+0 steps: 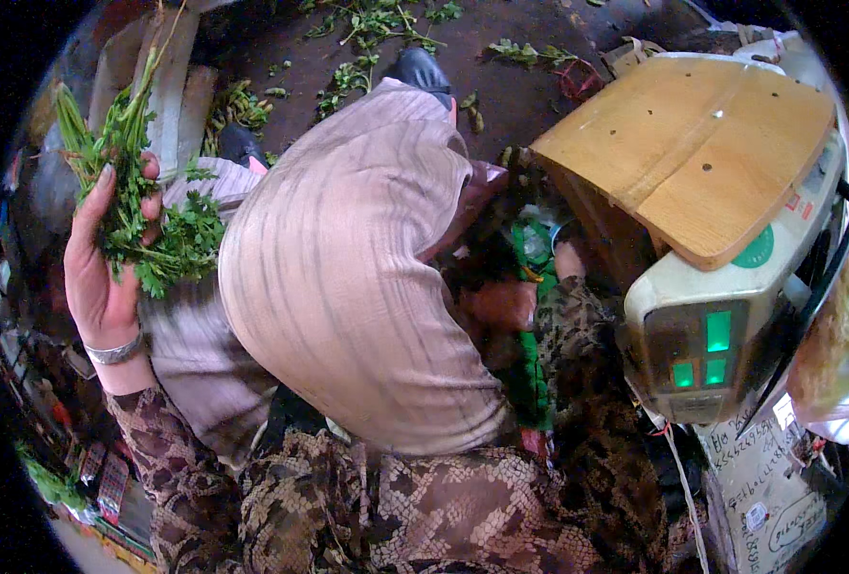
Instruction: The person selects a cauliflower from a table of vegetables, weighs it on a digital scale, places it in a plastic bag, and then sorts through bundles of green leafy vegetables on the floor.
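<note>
A bunch of leafy green herbs point(159, 244), like coriander or celery leaf, lies in my left hand point(108, 251) at the left; the fingers curl round its stems and a metal bangle circles the wrist. Low at the right, my right hand point(569, 260) reaches down beside a wooden board point(704, 143), close to a clear and green plastic thing point(536, 240). Its fingers are mostly hidden in shadow, so what it touches is unclear. Between the hands are my knees in striped pale trousers point(345, 251).
The board rests on an electronic scale point(683, 316) with lit green displays, at the right. Loose leaves and stems point(345, 82) are strewn on the dark floor near my black shoes point(417, 72). Beneath the scale stands a box bearing handwriting point(762, 488). A white cord hangs beside it.
</note>
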`<state>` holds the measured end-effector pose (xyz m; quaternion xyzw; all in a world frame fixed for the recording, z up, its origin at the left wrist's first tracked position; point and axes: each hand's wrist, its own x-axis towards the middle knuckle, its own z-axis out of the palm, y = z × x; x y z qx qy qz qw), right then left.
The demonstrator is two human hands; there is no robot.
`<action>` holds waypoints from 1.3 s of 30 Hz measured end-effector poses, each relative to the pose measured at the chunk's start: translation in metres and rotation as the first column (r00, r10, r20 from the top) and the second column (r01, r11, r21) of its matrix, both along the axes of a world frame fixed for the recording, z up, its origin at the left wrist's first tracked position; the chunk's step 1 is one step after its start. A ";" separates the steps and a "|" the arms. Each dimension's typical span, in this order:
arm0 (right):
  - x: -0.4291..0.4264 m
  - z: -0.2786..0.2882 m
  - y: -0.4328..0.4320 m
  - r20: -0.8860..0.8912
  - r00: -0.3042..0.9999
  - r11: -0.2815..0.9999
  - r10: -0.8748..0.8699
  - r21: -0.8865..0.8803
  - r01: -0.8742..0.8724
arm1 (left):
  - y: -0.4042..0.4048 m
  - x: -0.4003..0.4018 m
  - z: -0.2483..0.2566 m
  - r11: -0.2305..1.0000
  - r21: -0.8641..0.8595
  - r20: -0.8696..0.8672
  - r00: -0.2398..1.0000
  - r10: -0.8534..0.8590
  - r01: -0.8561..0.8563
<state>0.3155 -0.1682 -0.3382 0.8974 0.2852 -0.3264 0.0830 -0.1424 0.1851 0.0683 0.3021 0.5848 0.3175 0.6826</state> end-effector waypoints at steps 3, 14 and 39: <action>0.006 0.006 -0.003 0.001 1.000 1.000 -0.005 -0.002 0.005 | -0.004 0.005 0.003 1.000 0.001 -0.011 1.000 0.018 -0.018; 0.002 0.063 0.005 -0.013 1.000 1.000 0.003 0.025 -0.003 | -0.009 0.017 0.002 0.997 0.068 -0.029 0.999 0.031 -0.029; 0.011 0.000 -0.024 -0.127 0.987 0.995 -0.102 -0.007 0.102 | -0.017 0.010 0.002 0.994 0.112 -0.135 0.991 0.022 -0.007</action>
